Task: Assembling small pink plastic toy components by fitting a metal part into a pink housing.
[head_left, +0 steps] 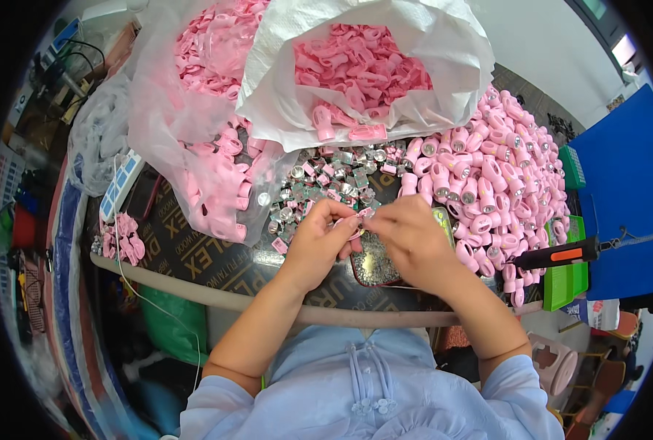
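Observation:
Near the table's front edge my left hand (318, 246) is closed around a small pink plastic piece (357, 229), mostly covered by the fingers. My right hand (414, 240) meets it, fingertips pinched at the same piece; whether they hold a separate small part is hidden. Just under the hands lies a dark shallow tray (376, 268) of tiny metal bits. Beyond them spreads a heap of small silvery and pink components (334, 180). To the right rises a large pile of pink torch-shaped bodies (499, 172), several with round clear lenses.
A white woven sack (447, 44) of pink shells stands at the back, beside a clear plastic bag (158, 110) of pink parts. A black and orange power screwdriver (561, 254) and green trays (568, 282) sit right. A power strip (120, 187) lies left.

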A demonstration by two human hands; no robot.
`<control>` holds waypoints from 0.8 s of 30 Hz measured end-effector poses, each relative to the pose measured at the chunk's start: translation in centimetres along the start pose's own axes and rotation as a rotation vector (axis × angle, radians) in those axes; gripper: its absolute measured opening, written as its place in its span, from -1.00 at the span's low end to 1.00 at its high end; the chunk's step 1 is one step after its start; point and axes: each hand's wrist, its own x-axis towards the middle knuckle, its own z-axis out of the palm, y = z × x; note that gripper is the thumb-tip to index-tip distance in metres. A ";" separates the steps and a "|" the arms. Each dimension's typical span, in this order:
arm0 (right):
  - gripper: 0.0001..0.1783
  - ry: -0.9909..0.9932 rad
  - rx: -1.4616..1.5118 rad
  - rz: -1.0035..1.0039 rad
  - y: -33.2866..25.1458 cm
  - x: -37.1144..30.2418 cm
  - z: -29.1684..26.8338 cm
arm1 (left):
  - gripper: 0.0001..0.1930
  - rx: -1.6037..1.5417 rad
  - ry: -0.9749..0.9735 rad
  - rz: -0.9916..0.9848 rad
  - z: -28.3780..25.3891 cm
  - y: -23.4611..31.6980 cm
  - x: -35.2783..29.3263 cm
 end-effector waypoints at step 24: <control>-0.51 -0.340 -0.425 0.136 14.9 12.4 -0.6 | -0.58 -0.227 -0.106 0.089 -1.0 -0.9 -0.1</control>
